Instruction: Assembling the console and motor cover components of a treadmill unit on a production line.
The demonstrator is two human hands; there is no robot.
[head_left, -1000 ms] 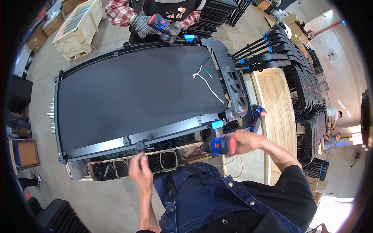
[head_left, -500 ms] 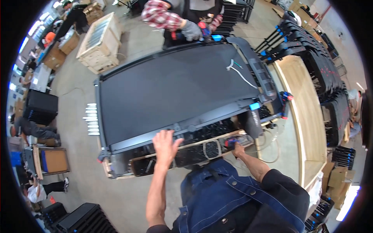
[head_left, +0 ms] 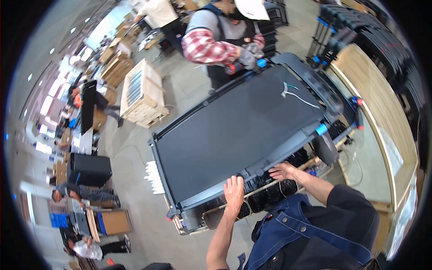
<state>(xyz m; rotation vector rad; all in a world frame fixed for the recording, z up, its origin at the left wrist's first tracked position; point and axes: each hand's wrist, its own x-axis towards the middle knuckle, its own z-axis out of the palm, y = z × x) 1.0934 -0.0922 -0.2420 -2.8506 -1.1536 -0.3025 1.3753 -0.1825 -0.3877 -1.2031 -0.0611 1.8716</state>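
Across mid-frame, a black rectangular treadmill deck (head_left: 229,135) is met at its grey lower rail (head_left: 279,155) by the left hand (head_left: 234,191), grip unclear, and the spread right hand (head_left: 283,171), now freed of the red-and-blue drill (head_left: 311,172).

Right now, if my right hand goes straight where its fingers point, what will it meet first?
Your right hand would probably meet the round knob at its left first; depth is unclear.
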